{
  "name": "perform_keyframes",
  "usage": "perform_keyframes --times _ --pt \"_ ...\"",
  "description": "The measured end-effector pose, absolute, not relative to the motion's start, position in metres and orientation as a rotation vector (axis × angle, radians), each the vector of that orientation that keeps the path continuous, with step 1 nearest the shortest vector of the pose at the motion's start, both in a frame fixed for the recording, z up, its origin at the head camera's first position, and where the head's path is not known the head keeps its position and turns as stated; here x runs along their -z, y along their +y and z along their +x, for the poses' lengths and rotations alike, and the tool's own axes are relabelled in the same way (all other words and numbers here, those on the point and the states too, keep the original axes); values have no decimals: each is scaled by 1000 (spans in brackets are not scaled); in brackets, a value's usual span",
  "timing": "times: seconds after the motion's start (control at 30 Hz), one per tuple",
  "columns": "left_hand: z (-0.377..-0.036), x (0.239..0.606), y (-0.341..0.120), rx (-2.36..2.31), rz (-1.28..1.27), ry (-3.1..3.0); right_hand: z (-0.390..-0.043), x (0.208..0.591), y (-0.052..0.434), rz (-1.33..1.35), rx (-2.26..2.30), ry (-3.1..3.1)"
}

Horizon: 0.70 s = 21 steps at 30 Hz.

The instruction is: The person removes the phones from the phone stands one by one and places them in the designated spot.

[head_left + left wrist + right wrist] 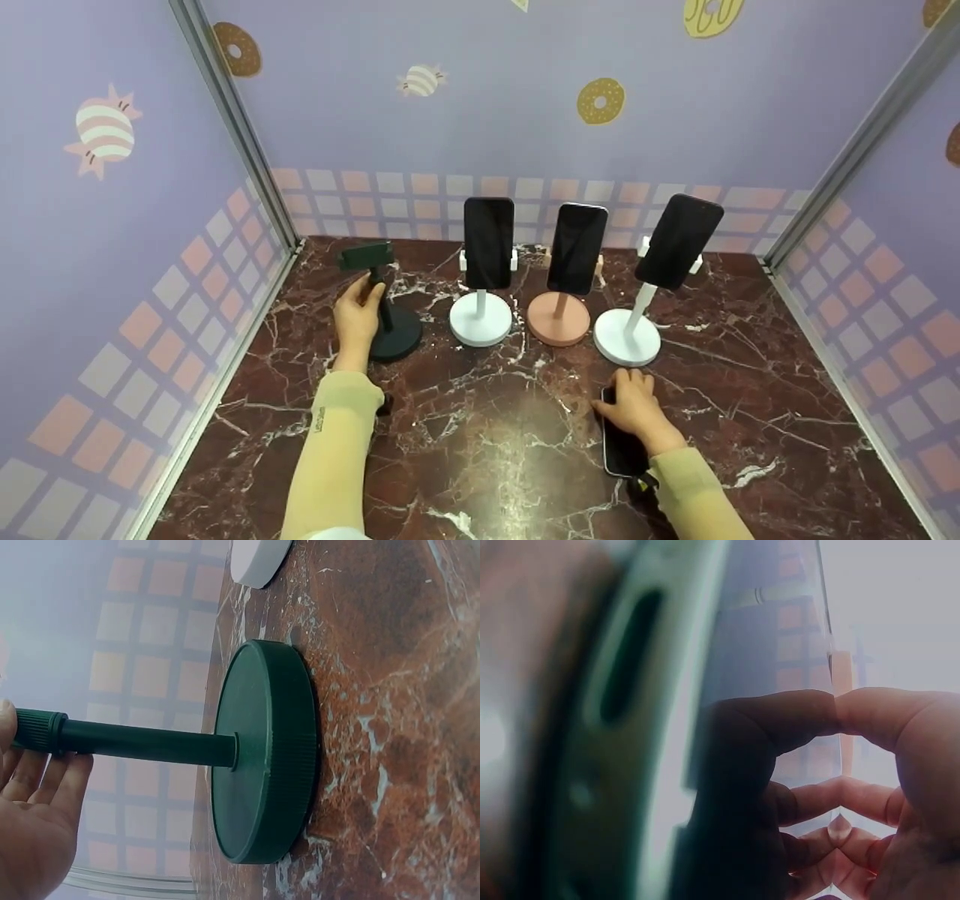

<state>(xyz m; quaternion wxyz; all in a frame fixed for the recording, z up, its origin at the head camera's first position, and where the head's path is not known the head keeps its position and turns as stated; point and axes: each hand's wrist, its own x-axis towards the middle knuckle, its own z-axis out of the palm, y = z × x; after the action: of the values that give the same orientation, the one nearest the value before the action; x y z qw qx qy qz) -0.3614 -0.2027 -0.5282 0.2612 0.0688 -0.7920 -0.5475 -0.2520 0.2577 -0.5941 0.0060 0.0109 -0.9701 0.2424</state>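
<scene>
My left hand [355, 316] grips the neck of a dark green phone stand [150, 742], just below its tilted cradle [366, 256]. The stand's round base [262, 757] is down on the marbled table. At the right front, a black smartphone [621, 448] lies flat, screen up. Over its far end my right hand [637, 405] holds it, thumb across the left edge and bent fingers at the far edge. The right wrist view shows the fingers [900, 716] meeting their reflection in the glossy screen [742, 667].
A white stand [480, 321], a pink stand [559, 321] and another white stand [627, 339] stand in a row, each bearing an upright phone; the rightmost phone [679, 241] leans right. Patterned purple walls [517, 97] enclose the table [487, 427] at the back and both sides.
</scene>
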Motion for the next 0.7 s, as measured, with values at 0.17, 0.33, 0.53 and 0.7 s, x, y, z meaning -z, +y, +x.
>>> perform_keyframes --times 0.17,0.33,0.53,0.7 --pt "-360 530 -201 1524 189 -2131 -252 593 258 44 -749 -3033" --pt "-354 533 -200 1513 207 -2120 -252 592 257 38 -744 -3039" --pt "-344 532 -198 1486 256 -2108 -253 590 257 56 -725 -3072" --pt "-336 533 -196 1468 335 -2085 -255 583 257 76 -724 -3053"
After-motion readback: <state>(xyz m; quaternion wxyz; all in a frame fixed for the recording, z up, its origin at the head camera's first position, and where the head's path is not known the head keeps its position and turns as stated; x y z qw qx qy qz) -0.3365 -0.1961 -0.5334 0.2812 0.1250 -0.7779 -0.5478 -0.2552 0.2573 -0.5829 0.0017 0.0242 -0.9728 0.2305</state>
